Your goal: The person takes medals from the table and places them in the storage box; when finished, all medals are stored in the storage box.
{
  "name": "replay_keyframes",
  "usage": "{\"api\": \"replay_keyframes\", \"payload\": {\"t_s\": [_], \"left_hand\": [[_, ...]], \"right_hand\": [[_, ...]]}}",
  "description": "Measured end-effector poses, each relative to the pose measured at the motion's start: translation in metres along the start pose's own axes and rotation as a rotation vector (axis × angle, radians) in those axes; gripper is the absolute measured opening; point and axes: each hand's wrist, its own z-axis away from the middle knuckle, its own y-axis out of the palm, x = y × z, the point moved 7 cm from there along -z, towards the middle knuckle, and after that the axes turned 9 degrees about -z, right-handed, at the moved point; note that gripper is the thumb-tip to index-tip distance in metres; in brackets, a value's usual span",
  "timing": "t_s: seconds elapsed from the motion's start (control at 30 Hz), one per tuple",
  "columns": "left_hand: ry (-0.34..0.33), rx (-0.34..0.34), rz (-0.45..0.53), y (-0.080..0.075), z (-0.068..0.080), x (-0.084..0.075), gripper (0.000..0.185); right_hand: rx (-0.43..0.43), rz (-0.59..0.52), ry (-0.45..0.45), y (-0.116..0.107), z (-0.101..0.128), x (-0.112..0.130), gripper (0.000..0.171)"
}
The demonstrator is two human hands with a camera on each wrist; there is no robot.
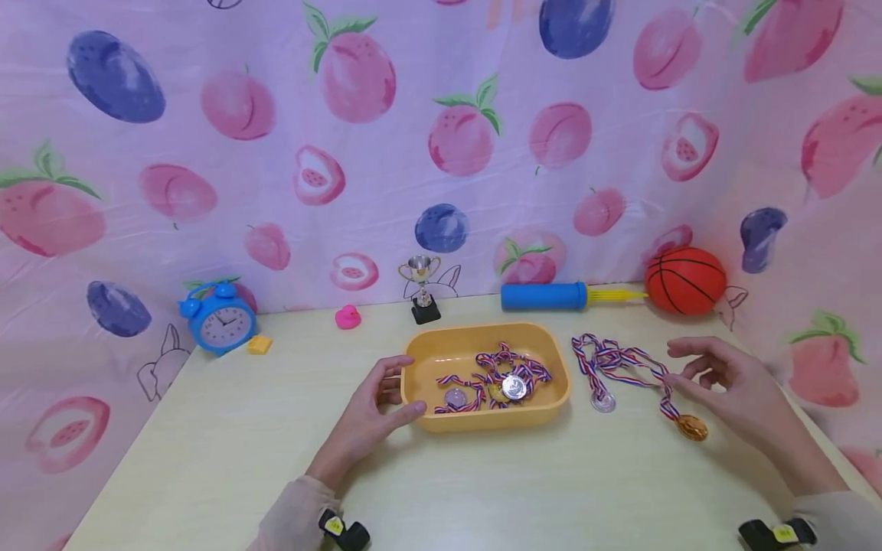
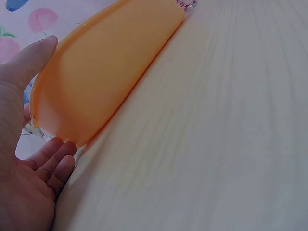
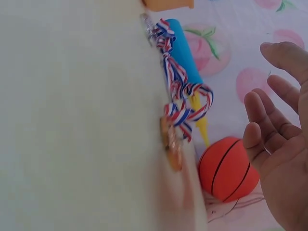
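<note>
My left hand (image 1: 368, 409) holds the left end of a yellow plastic tray (image 1: 482, 421), thumb at its near corner and fingers around the end wall. In the left wrist view, the tray's orange-looking side (image 2: 110, 62) lies between thumb and fingers. Inside the tray sit several medals with striped ribbons, a silver medal (image 1: 514, 387) on top. To the tray's right, a silver medal (image 1: 602, 402) and a gold medal (image 1: 691, 427) lie on the table with tangled red, white and blue ribbons (image 1: 623, 360). My right hand (image 1: 737, 390) hovers beside the gold medal, fingers parted and holding nothing.
Along the back of the table stand a blue alarm clock (image 1: 222, 321), a yellow block (image 1: 259, 344), a pink duck (image 1: 347, 317), a small trophy (image 1: 423, 287), a blue pump (image 1: 544, 296) and an orange ball (image 1: 685, 281). A fruit-patterned cloth (image 1: 386, 191) hangs behind.
</note>
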Motion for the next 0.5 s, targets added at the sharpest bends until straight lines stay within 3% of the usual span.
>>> {"api": "replay_keyframes", "payload": {"t_s": [0.37,0.5], "left_hand": [[-0.004,-0.001,0.002,0.000,-0.001,0.002,0.069],[-0.003,-0.002,0.002,0.000,-0.001,0.001,0.069]], "right_hand": [[0.045,-0.035,-0.025,-0.009,0.023,-0.022,0.051],[0.082,-0.030,0.026,-0.013,0.034,-0.030,0.052]]}}
